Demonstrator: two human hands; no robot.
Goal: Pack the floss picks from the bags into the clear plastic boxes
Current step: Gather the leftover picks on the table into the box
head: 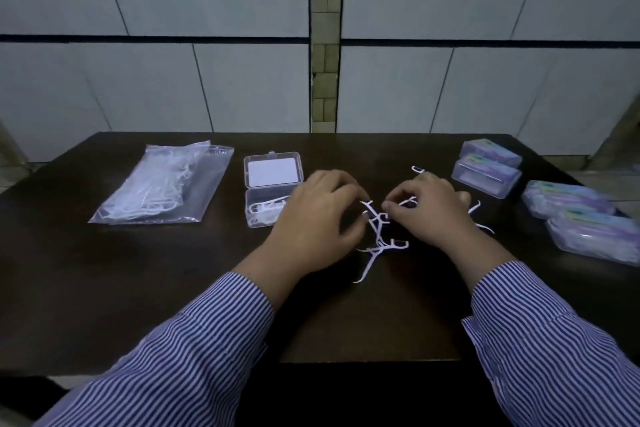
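Head view: dark table (138,288) fills scene. Far left, bag (162,184) of floss picks. Right, four closed boxes (486,170), filled. Far centre, open box (265,211), few picks inside. Left hand (318,211), fingers curled, blurred; grip unclear. Right hand (429,208) pinches one pick. Loose picks (379,239) between hands: light, thin, likely tangle-prone; take by handle.

Probably a small packing workstation rather than a home. Dark wooden counter (173,288) set against a wall of pale rectangular panels (207,7); behind the counter, a narrow column of small tiles (325,45); along its right edge, stacked filled plastic boxes (488,168), though blurred.
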